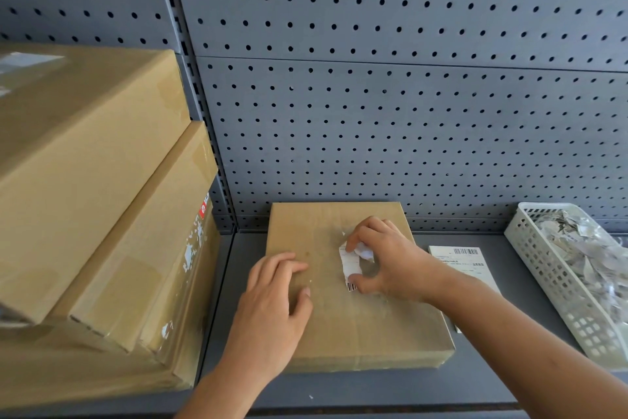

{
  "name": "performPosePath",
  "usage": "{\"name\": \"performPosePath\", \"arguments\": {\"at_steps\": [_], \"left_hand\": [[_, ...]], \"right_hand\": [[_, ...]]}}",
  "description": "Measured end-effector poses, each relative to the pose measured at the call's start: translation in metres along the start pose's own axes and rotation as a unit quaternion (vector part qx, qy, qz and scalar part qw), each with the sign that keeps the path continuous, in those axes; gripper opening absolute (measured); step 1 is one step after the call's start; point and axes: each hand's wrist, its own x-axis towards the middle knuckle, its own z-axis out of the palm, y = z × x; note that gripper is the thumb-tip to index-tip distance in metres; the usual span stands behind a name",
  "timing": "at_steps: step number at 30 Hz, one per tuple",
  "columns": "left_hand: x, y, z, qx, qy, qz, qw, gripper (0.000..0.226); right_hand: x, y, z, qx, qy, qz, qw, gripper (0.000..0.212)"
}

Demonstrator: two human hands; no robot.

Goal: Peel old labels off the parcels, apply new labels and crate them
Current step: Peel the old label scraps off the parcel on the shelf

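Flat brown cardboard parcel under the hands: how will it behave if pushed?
Flat brown cardboard parcel looks stiff, edges square. Low and wide, so unlikely to tip. May slide on the smooth grey shelf; left hand rests on it.

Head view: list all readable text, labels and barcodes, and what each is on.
Nothing is legible enough to quote.
New label sheet on the shelf: barcode and printed lines, too small to read.
Old label scrap on the parcel, pinched by the right hand: barcode stub only.
Red sticker on the left box: white mark, blurred.
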Motion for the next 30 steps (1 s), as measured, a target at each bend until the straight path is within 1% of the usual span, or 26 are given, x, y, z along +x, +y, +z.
{"name": "performPosePath", "arguments": {"at_steps": [2,6,11,16,21,26,30], "left_hand": [[-0.0003,0.0002,-0.0005,-0.001,-0.001,-0.002,1.0,0.032],[-0.0002,0.0009,-0.0006,0.0,-0.003,-0.003,1.0,0.032],[0.0,0.0001,0.0002,-0.001,0.0,0.0,1.0,0.031],[-0.0002,-0.0005,0.001,-0.001,0.004,0.0,1.0,0.03],[-0.0002,-0.0011,0.0013,0.0,0.003,-0.001,1.0,0.031],[0.0002,-0.0001,0.0004,0.001,-0.002,-0.002,1.0,0.033],[-0.0005,0.0014,-0.0006,-0.001,-0.002,-0.002,1.0,0.031]], "right_hand": [[0.0014,0.0006,-0.0011,0.012,-0.007,0.009,1.0,0.047],[0.0016,0.0004,-0.0053,0.018,-0.051,0.026,0.998,0.057],[0.0072,-0.0027,-0.0031,0.007,-0.038,0.035,0.999,0.048],[0.0067,-0.0018,-0.0042,0.003,-0.067,0.041,0.997,0.056],[0.0085,-0.005,-0.0049,-0.013,-0.075,0.05,0.996,0.056],[0.0063,-0.0081,-0.0017,-0.026,-0.057,0.042,0.997,0.047],[0.0043,-0.0036,-0.0019,0.011,-0.022,0.041,0.999,0.034]]}}
